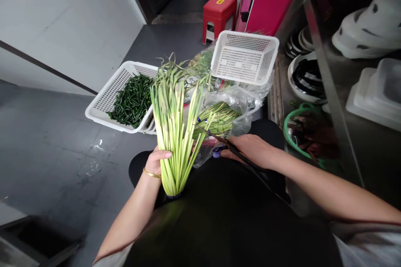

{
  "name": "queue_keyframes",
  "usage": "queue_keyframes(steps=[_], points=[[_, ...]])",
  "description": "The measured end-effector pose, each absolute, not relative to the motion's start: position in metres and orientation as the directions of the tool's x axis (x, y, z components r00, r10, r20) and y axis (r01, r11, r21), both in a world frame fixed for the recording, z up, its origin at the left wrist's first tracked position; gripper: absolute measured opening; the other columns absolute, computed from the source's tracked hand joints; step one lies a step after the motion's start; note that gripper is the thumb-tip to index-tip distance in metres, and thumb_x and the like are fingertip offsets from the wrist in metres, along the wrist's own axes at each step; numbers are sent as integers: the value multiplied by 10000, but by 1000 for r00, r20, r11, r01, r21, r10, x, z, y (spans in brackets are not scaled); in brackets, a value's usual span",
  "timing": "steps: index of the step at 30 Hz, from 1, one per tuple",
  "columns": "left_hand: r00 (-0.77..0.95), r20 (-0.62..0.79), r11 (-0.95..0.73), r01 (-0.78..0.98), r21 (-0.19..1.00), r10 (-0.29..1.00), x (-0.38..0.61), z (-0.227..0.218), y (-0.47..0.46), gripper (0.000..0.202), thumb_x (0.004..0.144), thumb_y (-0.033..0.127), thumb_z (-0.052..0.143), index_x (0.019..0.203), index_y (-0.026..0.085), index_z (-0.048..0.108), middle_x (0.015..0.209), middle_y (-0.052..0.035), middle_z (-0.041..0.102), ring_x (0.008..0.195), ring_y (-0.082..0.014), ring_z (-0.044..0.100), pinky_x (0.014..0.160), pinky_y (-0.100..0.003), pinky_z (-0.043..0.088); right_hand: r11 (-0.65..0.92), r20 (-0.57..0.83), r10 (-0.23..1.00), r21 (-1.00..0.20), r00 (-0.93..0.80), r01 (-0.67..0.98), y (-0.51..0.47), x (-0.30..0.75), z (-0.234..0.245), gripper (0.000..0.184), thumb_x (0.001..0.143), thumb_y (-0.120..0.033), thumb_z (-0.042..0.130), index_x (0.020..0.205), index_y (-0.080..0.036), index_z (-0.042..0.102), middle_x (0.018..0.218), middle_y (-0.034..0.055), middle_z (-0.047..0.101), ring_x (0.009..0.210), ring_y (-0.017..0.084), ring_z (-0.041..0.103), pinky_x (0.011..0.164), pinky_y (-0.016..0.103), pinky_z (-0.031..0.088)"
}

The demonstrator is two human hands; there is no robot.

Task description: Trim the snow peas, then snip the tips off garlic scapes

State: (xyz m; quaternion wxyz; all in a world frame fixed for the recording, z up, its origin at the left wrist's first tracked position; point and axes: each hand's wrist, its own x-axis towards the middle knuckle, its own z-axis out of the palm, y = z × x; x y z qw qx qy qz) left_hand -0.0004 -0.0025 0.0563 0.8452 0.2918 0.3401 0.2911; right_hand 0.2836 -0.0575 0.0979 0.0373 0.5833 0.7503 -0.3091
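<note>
My left hand is closed round the lower part of a bundle of pale green garlic stems, which stands upright on my lap and fans out at the top. A gold bracelet sits on that wrist. My right hand is closed on a dark pair of scissors, its blades pointing left toward the bundle. Just beyond the hands lies a clear plastic bag with more green stems in it.
A white basket of dark green cut pieces sits on the grey floor at left. Behind the bag an empty white basket rests tilted. A red stool, a pink cabinet, a green tub and metal shelving with containers stand at right.
</note>
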Motion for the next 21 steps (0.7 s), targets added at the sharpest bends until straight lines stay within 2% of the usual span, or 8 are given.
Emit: queue_keyframes(steps=[3, 5, 8, 11, 17, 21], points=[[599, -397, 654, -297, 696, 695, 2, 60, -2, 670, 584, 155, 656, 1241, 123, 527, 876, -125, 722, 882, -356, 676, 791, -497, 549, 128, -415, 861, -384, -295, 914, -58, 287, 95, 446, 892, -592, 400, 957, -200, 601, 883, 101, 712, 857, 270, 682, 589, 260, 375], [597, -389, 646, -304, 700, 702, 1, 59, -1, 630, 601, 153, 645, 1222, 120, 544, 912, -130, 719, 842, -334, 684, 777, -484, 552, 124, -416, 864, -367, -282, 922, -61, 291, 93, 443, 889, -588, 409, 923, -193, 607, 854, 103, 712, 830, 273, 686, 572, 262, 362], [629, -385, 668, -300, 681, 675, -4, 56, -1, 526, 623, 204, 625, 1133, 78, 604, 1022, -180, 693, 868, -329, 674, 792, -474, 543, 121, -402, 870, -390, -287, 913, -67, 298, 89, 418, 907, -553, 397, 908, -190, 604, 821, 94, 710, 802, 265, 688, 560, 263, 346], [682, -370, 700, -295, 650, 631, -8, 53, 0, 505, 605, 264, 616, 1060, 48, 647, 1042, -211, 683, 889, -340, 664, 788, -478, 538, 118, -394, 868, -427, -302, 897, -70, 301, 84, 411, 920, -535, 375, 884, -193, 601, 812, 86, 708, 781, 252, 688, 557, 260, 340], [738, -346, 711, -249, 658, 579, -6, 51, 4, 513, 569, 274, 623, 1031, 54, 662, 1048, -223, 674, 926, -391, 649, 799, -541, 513, 138, -385, 856, -473, -345, 870, -63, 300, 88, 406, 923, -530, 365, 884, -193, 589, 802, 78, 703, 768, 239, 685, 558, 254, 344], [716, -341, 696, -276, 663, 609, -5, 48, 3, 529, 578, 278, 617, 1050, 42, 656, 1024, -218, 679, 938, -391, 642, 839, -542, 493, 148, -383, 852, -476, -356, 867, -61, 303, 91, 387, 922, -522, 373, 931, -196, 580, 801, 70, 697, 762, 233, 681, 560, 251, 350]])
